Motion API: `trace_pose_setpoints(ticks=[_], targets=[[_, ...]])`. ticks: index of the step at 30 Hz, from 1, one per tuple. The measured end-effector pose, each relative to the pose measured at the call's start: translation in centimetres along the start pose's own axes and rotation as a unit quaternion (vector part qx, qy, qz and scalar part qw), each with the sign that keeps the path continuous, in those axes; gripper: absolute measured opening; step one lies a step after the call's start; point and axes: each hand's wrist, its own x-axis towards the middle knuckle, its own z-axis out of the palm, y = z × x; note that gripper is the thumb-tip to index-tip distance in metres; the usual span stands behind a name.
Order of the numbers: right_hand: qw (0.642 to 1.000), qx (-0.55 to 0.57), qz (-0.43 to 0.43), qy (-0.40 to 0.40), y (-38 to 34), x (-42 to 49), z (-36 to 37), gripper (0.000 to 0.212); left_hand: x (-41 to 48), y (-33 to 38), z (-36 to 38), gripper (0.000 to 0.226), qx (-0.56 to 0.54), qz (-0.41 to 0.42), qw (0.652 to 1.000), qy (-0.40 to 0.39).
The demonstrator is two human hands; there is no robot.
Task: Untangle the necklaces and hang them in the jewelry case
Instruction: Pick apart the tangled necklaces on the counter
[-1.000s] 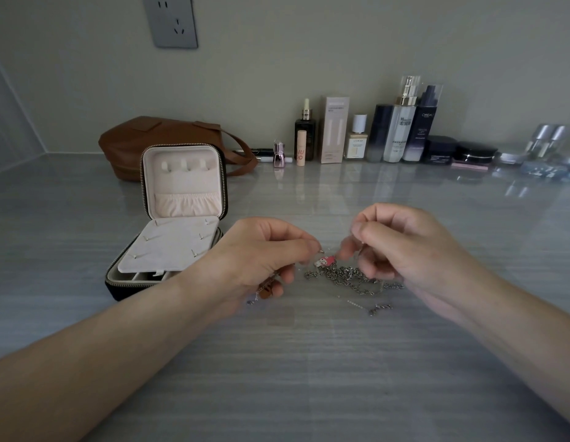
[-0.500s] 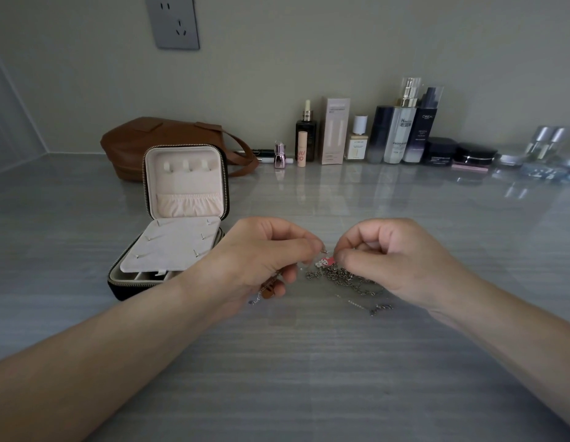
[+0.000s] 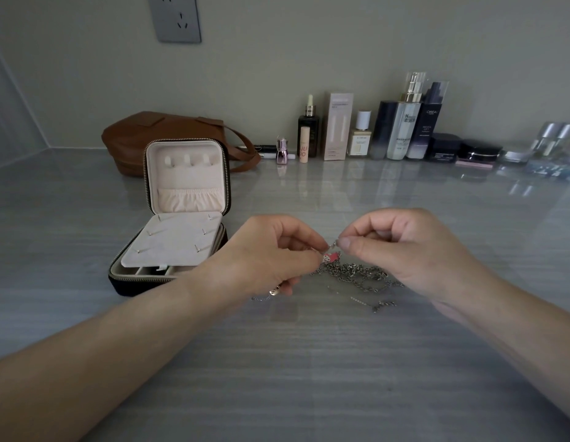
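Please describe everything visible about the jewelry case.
The jewelry case is small and square, dark outside with a zipper rim, cream lining like velvet. It sits open on the table, lid upright, showing three tabs and a gathered pocket. A flap with small pins covers the base compartments. Nothing hangs inside.

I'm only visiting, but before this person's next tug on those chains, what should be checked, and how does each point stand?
1. Is the jewelry case open with its lid upright: ok.
2. Are the three hooks in the lid bare: ok.
3. Does the left hand pinch the chain beside the pink charm: ok.
4. Does the right hand pinch a link just above the charm: ok.
5. Are the tangled necklaces separated: not ok, they lie heaped on the table.
6. Which chain carries the charm: cannot tell.
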Motion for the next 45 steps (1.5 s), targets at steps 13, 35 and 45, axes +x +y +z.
trace_pose_setpoints(ticks=[13,35,45], targets=[[0.980,-0.176,-0.090,-0.015,0.92,0.01,0.29,0.008,-0.04,-0.02,-0.08,0.011,0.005,0.032,0.999,0.012],[0.972,-0.180,-0.144,0.045,0.85,0.25,0.28,0.014,0.17,-0.47,0.00,0.011,0.040,0.048,0.998,0.001],[0.984,-0.145,-0.101,-0.012,0.62,0.16,0.12,0.011,0.23,-0.43,0.04,0.017,0.051,0.046,0.998,0.004]])
